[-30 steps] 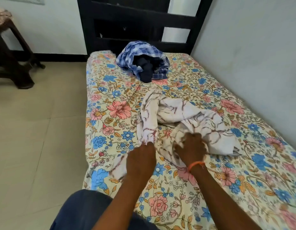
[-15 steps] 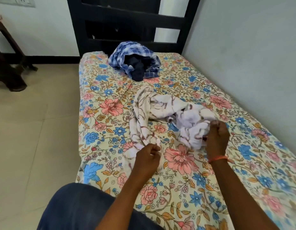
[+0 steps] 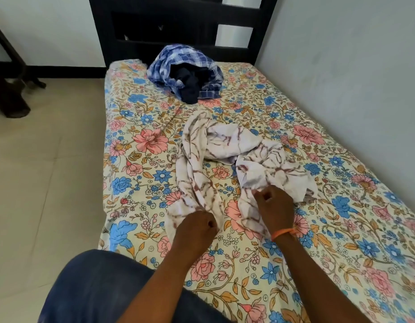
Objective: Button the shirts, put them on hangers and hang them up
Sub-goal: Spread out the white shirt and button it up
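Observation:
A white shirt with brown branch-like streaks (image 3: 227,159) lies crumpled in the middle of the bed. My left hand (image 3: 196,227) grips the shirt's near left edge, fingers curled round the cloth. To its right, my right hand (image 3: 272,206), with an orange band on the wrist, pinches a fold of the same shirt near its lower right part. At the head of the bed a blue checked shirt (image 3: 176,61) lies in a heap round a dark navy garment (image 3: 190,87). No hanger is in view.
The bed carries a floral sheet (image 3: 341,241) and has a black headboard (image 3: 178,22). A grey wall (image 3: 353,66) runs along its right side. A tiled floor (image 3: 45,183) lies to the left, with dark wooden furniture legs (image 3: 8,89) at the far left.
My right hand has come back left and nearer along the white shirt, pulling the cloth flatter toward me. My left hand keeps hold of the shirt's near left edge.

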### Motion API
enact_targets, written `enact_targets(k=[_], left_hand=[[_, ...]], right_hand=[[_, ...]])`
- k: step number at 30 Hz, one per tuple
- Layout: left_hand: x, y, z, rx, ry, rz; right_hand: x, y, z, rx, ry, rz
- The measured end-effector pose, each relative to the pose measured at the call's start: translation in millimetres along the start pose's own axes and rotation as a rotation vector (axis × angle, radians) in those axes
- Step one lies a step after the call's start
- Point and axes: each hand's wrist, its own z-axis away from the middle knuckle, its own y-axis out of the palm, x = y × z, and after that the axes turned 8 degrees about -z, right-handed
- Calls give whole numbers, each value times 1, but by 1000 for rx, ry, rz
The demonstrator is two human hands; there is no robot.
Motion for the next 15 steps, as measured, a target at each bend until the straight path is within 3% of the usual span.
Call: enact_targets(k=[2,6,10,12,15], left_hand=[[-1,2,0,12,38,-25],[-6,6,2,27,83,-40],[-14,10,-1,64,25,14],[-17,11,-2,95,-5,49],[-14,13,-3,94,-24,80]], right_hand=[[10,9,-1,30,-89,60],[12,34,-10,291,149,141],[16,35,-16,289,199,152],[15,27,-16,264,225,35],[17,10,0,228,354,-404]])
